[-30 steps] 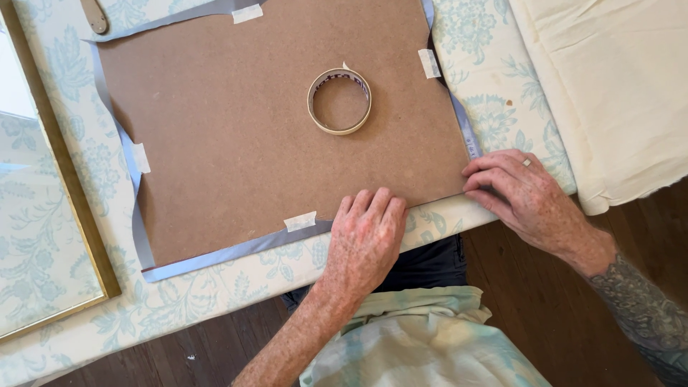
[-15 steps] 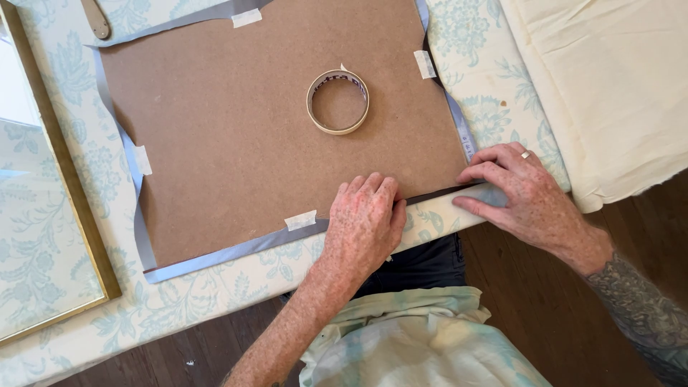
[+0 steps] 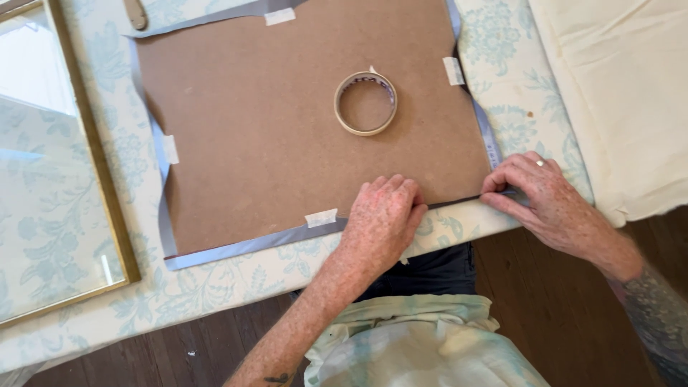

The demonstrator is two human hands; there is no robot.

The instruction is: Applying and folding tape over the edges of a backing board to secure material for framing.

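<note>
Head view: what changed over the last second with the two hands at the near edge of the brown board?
The right hand slid left along the table edge to the board's near right corner, fingers now on the grey fabric there. The left hand crept slightly up, onto the near edge of the brown backing board. Nothing was picked up or released. The tape roll, tape tabs and gold-framed glass stayed put.

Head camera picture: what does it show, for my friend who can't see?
Two hands press the near edge of a brown board on a flowered tablecloth: left hand flat, right hand at the corner. A tape roll sits on the board.
</note>
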